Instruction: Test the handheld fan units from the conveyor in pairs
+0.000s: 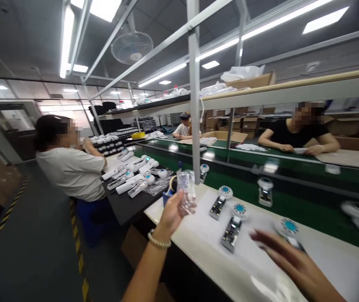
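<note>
My left hand, with a beaded bracelet at the wrist, is closed round a clear plastic bag held up over the near table's left end. My right hand is over the white table, its fingers apart and nothing in them, slightly blurred. Between the hands lie two white devices with round blue-centred heads and exposed circuit boards, one nearer and one farther. Another blue-centred device is just beyond my right hand, partly hidden by it. Clear plastic lies at the table's front edge.
A green conveyor runs behind the table, carrying a device. A metal post rises beside my left hand. On the left, a black table holds several devices; a person sits there. Other people sit across the conveyor.
</note>
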Motion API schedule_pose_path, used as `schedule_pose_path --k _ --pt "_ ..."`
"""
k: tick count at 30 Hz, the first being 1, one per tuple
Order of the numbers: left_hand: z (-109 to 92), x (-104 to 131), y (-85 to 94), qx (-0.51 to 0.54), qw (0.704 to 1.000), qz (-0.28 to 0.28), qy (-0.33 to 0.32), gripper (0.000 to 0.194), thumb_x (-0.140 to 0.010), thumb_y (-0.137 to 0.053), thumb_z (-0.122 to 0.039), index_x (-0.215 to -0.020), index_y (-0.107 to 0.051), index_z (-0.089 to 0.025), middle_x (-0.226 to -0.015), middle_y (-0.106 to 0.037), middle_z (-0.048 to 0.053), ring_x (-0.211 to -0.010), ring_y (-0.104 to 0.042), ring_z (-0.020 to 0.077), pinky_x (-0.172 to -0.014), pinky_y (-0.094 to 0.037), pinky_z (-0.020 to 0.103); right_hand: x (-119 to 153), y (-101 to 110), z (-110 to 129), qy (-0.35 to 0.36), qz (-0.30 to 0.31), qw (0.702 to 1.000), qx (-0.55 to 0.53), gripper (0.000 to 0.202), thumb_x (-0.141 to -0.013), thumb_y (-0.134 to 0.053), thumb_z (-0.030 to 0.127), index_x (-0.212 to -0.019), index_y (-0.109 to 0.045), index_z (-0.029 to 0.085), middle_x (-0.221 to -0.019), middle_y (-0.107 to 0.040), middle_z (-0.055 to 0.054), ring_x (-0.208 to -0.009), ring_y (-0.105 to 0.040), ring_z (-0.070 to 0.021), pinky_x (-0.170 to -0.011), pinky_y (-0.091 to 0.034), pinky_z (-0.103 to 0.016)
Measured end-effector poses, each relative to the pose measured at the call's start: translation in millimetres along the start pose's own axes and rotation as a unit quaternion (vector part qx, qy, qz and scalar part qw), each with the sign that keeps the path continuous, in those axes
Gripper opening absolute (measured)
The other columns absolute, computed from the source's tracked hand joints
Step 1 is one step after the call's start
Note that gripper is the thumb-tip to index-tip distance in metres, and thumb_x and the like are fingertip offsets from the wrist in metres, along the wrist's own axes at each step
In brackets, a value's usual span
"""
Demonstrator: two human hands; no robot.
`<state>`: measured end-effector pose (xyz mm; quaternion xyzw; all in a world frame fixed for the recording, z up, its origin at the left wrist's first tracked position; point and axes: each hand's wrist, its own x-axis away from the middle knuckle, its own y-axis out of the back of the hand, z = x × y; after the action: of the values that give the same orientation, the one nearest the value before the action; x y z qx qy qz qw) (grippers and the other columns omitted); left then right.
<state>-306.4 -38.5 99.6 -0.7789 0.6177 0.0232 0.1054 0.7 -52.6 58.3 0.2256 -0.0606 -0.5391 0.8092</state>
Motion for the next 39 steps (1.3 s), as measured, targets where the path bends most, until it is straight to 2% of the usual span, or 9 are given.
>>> schedule_pose_path --k 4,7,10,15,19,21,25,31,39 --pt "19.4 66.3 -96.2 0.205 0.966 0.123 0.103 0.034 -0.08 -0.051 -0.042 -0.095 -0.055 -0.012 -0.074 -0.064 0.005 -0.058 -0.062 0.0159 -0.046 -0.05 0.026 -43.4 0.5 60.1 -0.022 0.093 0.922 -0.375 0.05 -0.082 -0.039 0.052 -0.114 -0.054 0.017 -0.112 -0.063 -0.011 -0.098 -0.061 -0.0225 -0.087 -0.047 -0.038" --pt "30.5 94.1 -132.2 0.239 0.953 0.132 0.131 0.033 -0.08 -0.054 -0.039 -0.094 -0.057 -0.01 -0.077 -0.065 0.008 -0.063 -0.063 0.0171 -0.05 -0.051 0.027 -45.4 4.7 70.8 -0.046 0.042 0.919 -0.389 0.031 -0.074 -0.058 0.038 -0.09 -0.066 0.012 -0.09 -0.071 -0.011 -0.076 -0.066 -0.0187 -0.071 -0.051 -0.029" --pt "42.8 107.5 -147.1 0.31 0.926 0.128 0.172 0.033 -0.079 -0.055 -0.039 -0.098 -0.056 -0.011 -0.089 -0.065 0.01 -0.078 -0.063 0.0202 -0.061 -0.053 0.029 -33.4 12.9 60.1 -0.05 -0.043 0.93 -0.36 0.02 -0.067 -0.066 0.03 -0.075 -0.069 0.012 -0.076 -0.072 -0.009 -0.07 -0.066 -0.0188 -0.068 -0.052 -0.03" --pt "65.0 117.3 -159.5 0.443 0.853 0.122 0.247 0.042 -0.079 -0.049 -0.049 -0.101 -0.053 -0.013 -0.105 -0.06 0.014 -0.097 -0.059 0.0259 -0.079 -0.05 0.039 -12.5 23.4 49.2 -0.015 -0.116 0.937 -0.329 0.025 -0.07 -0.063 0.037 -0.082 -0.07 0.016 -0.081 -0.072 -0.007 -0.081 -0.065 -0.0219 -0.081 -0.048 -0.038" --pt "75.8 121.7 -168.5 0.483 0.836 0.109 0.238 0.037 -0.081 -0.048 -0.044 -0.098 -0.054 -0.012 -0.099 -0.062 0.013 -0.094 -0.06 0.0244 -0.08 -0.05 0.036 -0.5 21.1 57.0 0.092 -0.156 0.955 -0.235 0.026 -0.073 -0.061 0.039 -0.085 -0.071 0.018 -0.089 -0.072 -0.006 -0.094 -0.061 -0.0232 -0.091 -0.043 -0.039" --pt "77.0 125.9 -171.2 0.477 0.844 0.091 0.227 0.03 -0.082 -0.05 -0.036 -0.098 -0.054 -0.011 -0.095 -0.063 0.012 -0.089 -0.062 0.021 -0.078 -0.05 0.031 -0.4 19.9 60.5 0.116 -0.179 0.946 -0.244 0.024 -0.074 -0.06 0.036 -0.085 -0.07 0.017 -0.084 -0.073 -0.006 -0.088 -0.064 -0.0222 -0.087 -0.046 -0.038" --pt "70.7 139.4 -168.3 0.442 0.876 0.073 0.178 0.024 -0.081 -0.053 -0.021 -0.103 -0.053 -0.01 -0.093 -0.065 0.012 -0.09 -0.063 0.02 -0.083 -0.048 0.028 -14.9 22.8 58.6 0.028 -0.208 0.881 -0.424 0.015 -0.077 -0.058 0.024 -0.078 -0.068 0.012 -0.068 -0.072 -0.007 -0.069 -0.067 -0.0186 -0.07 -0.052 -0.031" --pt "45.8 154.7 -149.9 0.395 0.906 0.087 0.127 0.031 -0.082 -0.052 -0.019 -0.112 -0.05 -0.01 -0.099 -0.065 0.012 -0.098 -0.061 0.0205 -0.092 -0.043 0.03 -45.7 31.9 53.2 -0.035 -0.224 0.81 -0.541 0.016 -0.081 -0.047 0.013 -0.07 -0.059 0.012 -0.06 -0.069 -0.005 -0.057 -0.066 -0.0163 -0.063 -0.056 -0.032" --pt "-8.9 145.9 -117.2 0.302 0.944 0.109 0.082 0.033 -0.084 -0.05 -0.025 -0.116 -0.051 -0.015 -0.1 -0.067 0.013 -0.088 -0.064 0.0191 -0.083 -0.047 0.031 -65.6 86.9 51.0 -0.062 -0.267 0.75 -0.601 0.029 -0.087 -0.031 0.011 -0.076 -0.058 0.013 -0.061 -0.067 -0.002 -0.062 -0.065 -0.0106 -0.066 -0.056 -0.022"
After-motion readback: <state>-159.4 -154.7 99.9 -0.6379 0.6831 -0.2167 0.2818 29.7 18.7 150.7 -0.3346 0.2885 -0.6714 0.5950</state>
